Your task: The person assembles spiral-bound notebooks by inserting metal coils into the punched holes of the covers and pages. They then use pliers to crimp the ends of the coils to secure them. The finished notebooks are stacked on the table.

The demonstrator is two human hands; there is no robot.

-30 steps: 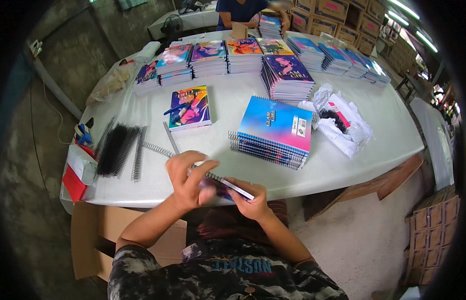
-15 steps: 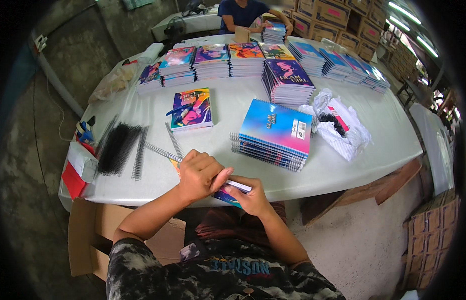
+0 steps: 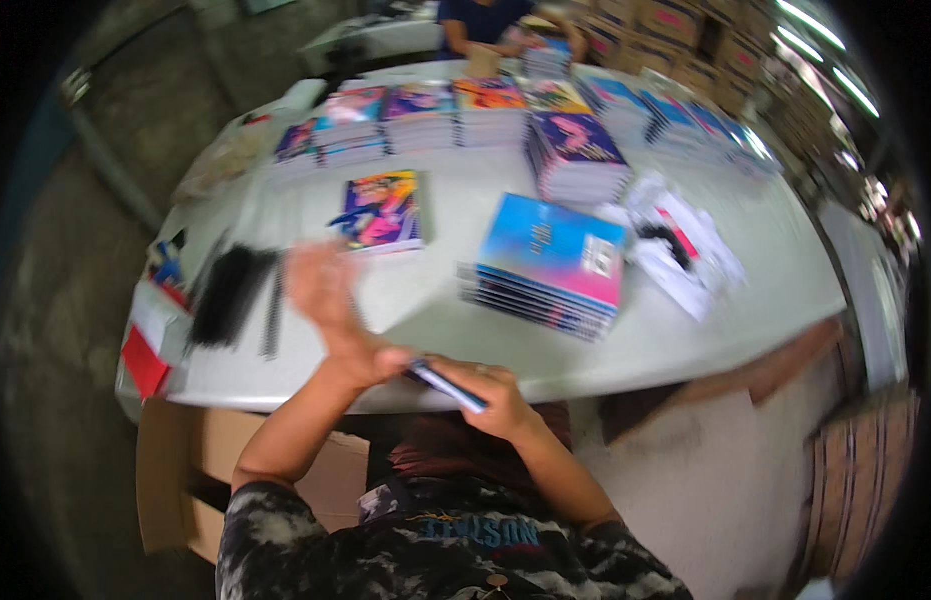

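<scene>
My right hand (image 3: 497,397) is closed round a notebook (image 3: 447,387) held edge-on at the table's near edge, its white page edges showing. Blurred by motion, my left hand (image 3: 330,300) is stretched out beside it with the fingers extended, the thumb by the notebook's far end. Whether a wire coil is in the notebook cannot be made out. Loose black spiral coils (image 3: 233,295) lie in a bundle to the left. Ahead, a notebook with a colourful cover (image 3: 390,205) carries a blue pen. To the right stands a stack of spiral-bound notebooks (image 3: 550,250), blue and pink on top.
Several notebook stacks (image 3: 420,120) line the far side of the white table (image 3: 315,195). Crumpled white wrapping (image 3: 675,280) lies at the right. A person (image 3: 475,25) handles notebooks across the table. An open cardboard box (image 3: 170,470) sits below the left edge.
My left hand has come off the notebook's spine and opened out, swinging up and left. The notebook has tilted in my right hand. The coil seen sticking out leftward is no longer distinct.
</scene>
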